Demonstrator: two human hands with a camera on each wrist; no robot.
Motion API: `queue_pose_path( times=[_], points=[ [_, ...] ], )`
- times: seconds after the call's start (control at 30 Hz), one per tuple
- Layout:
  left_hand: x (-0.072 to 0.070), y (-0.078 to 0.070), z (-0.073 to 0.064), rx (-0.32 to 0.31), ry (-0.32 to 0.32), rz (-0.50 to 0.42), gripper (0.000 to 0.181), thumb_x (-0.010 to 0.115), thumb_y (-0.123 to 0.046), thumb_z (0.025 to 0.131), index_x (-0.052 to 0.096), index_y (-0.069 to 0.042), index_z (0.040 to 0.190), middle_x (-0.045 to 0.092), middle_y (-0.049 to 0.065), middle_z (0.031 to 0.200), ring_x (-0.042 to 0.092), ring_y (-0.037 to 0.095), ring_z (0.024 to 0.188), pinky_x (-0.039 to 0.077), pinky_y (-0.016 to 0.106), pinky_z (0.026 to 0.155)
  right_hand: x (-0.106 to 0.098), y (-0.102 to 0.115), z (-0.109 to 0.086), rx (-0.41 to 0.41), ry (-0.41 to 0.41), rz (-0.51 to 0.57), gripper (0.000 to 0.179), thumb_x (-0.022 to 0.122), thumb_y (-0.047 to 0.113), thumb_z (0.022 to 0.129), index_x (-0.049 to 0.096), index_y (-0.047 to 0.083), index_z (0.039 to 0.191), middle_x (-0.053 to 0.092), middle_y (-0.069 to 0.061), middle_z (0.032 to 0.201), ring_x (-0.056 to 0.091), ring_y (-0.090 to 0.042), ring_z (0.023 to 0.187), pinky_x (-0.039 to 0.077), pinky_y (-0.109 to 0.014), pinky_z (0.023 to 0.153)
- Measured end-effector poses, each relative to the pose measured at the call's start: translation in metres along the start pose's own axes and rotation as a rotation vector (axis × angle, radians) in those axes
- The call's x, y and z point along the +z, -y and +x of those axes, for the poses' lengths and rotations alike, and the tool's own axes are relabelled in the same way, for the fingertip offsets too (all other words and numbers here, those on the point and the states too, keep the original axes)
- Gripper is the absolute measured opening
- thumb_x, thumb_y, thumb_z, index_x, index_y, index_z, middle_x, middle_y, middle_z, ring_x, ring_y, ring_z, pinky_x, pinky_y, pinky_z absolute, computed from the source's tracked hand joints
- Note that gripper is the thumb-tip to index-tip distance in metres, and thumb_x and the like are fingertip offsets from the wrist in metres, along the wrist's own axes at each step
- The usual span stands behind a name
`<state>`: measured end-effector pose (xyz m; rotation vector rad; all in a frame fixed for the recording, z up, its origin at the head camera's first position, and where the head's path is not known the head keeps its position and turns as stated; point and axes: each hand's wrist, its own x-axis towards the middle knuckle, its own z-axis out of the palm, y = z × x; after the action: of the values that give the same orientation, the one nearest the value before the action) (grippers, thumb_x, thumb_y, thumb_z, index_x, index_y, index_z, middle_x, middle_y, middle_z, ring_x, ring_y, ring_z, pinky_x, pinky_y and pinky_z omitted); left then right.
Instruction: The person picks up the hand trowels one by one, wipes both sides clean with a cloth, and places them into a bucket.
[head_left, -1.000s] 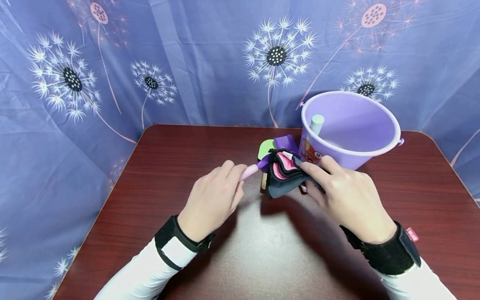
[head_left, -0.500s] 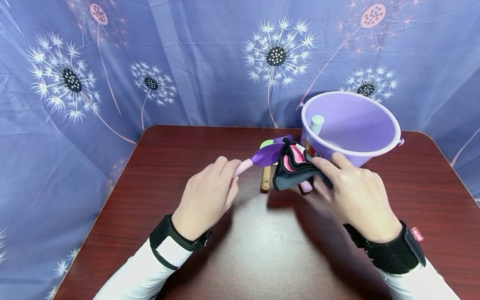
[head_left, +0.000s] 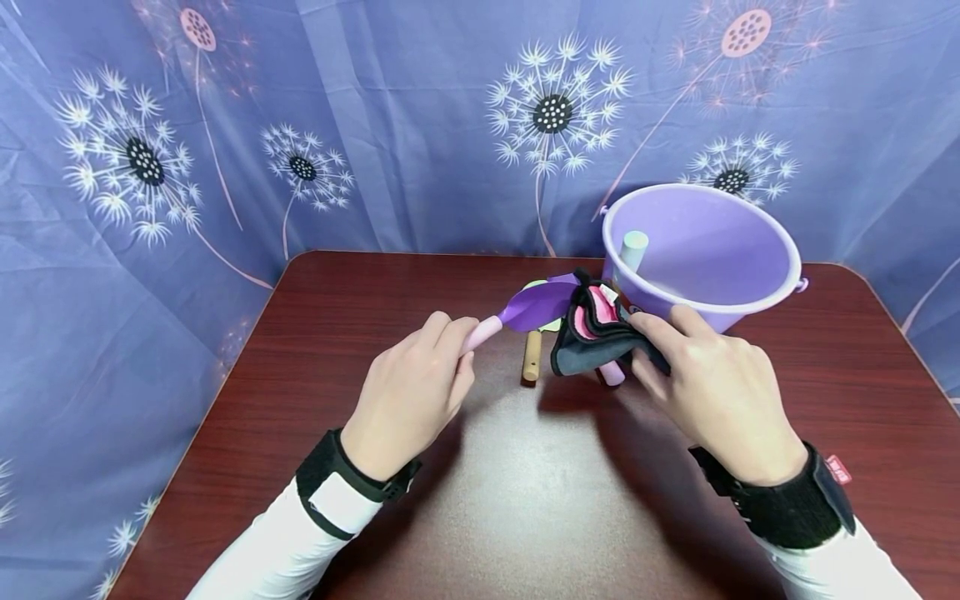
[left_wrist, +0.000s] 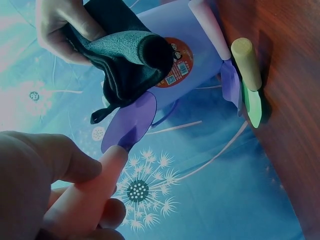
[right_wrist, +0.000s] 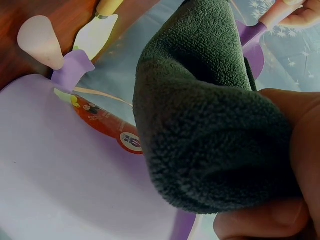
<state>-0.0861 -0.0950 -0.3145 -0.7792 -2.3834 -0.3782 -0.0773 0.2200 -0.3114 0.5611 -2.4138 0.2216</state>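
Observation:
My left hand grips the pink handle of a small toy shovel with a purple blade pointing right. My right hand pinches a folded dark grey cloth with black edging and pink inner layers. The cloth overlaps the blade's far end in the head view. Seen from the left wrist, the rounded blade shows mostly bare, its upper edge right at the cloth's lower fold. Thick fuzzy cloth fills the middle of the right wrist view and partly hides the purple blade behind it.
A purple bucket stands at the back right, a pale green handle sticking up inside. On the table beside it lie a green-bladed tool with a wooden handle and a purple one with a pink handle. A dandelion-print curtain hangs behind.
The hands have drawn slightly apart, shovel leftward and cloth rightward. More of the purple blade now shows outside the cloth, and the wooden handle on the table has come into sight.

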Motion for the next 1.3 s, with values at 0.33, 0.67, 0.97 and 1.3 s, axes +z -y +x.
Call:
queue_pose_path(
  times=[0.33, 0.67, 0.97, 1.3],
  points=[
    [-0.001, -0.001, -0.001, -0.025, 0.014, -0.016, 0.029, 0.061, -0.010, 0.087, 0.062, -0.007, 0.116, 0.047, 0.001, 0.084, 0.044, 0.015, 0.059, 0.041, 0.031, 0.045, -0.001, 0.000, 0.000, -0.001, 0.004, -0.006, 0.032, 0.063, 0.022, 0.085, 0.069, 0.017, 0.116, 0.045, 0.000, 0.079, 0.027, -0.020, 0.038, 0.022, -0.035, 0.034],
    [0.001, -0.003, -0.001, -0.035, 0.043, -0.042, 0.029, 0.061, -0.008, 0.087, 0.058, -0.006, 0.115, 0.049, 0.001, 0.086, 0.049, 0.015, 0.063, 0.043, 0.032, 0.048, 0.001, 0.009, 0.001, -0.047, -0.004, 0.039, 0.032, 0.060, 0.023, 0.084, 0.070, 0.015, 0.114, 0.042, 0.002, 0.077, 0.027, -0.016, 0.041, 0.024, -0.035, 0.035],
    [0.004, -0.002, -0.001, -0.057, 0.047, -0.071, 0.025, 0.060, -0.012, 0.090, 0.058, -0.006, 0.115, 0.052, 0.001, 0.089, 0.051, 0.014, 0.065, 0.047, 0.032, 0.050, 0.010, 0.018, 0.001, -0.170, 0.017, 0.072, 0.033, 0.061, 0.023, 0.086, 0.070, 0.014, 0.117, 0.043, 0.001, 0.080, 0.032, -0.014, 0.043, 0.029, -0.035, 0.036],
    [0.006, 0.010, 0.003, -0.166, 0.040, -0.193, 0.026, 0.062, -0.016, 0.092, 0.058, -0.008, 0.117, 0.055, -0.001, 0.089, 0.050, 0.015, 0.061, 0.045, 0.035, 0.051, 0.009, 0.021, 0.002, -0.255, 0.075, 0.122, 0.032, 0.064, 0.023, 0.087, 0.069, 0.016, 0.118, 0.041, 0.002, 0.082, 0.029, -0.012, 0.047, 0.032, -0.034, 0.041]
  ],
)
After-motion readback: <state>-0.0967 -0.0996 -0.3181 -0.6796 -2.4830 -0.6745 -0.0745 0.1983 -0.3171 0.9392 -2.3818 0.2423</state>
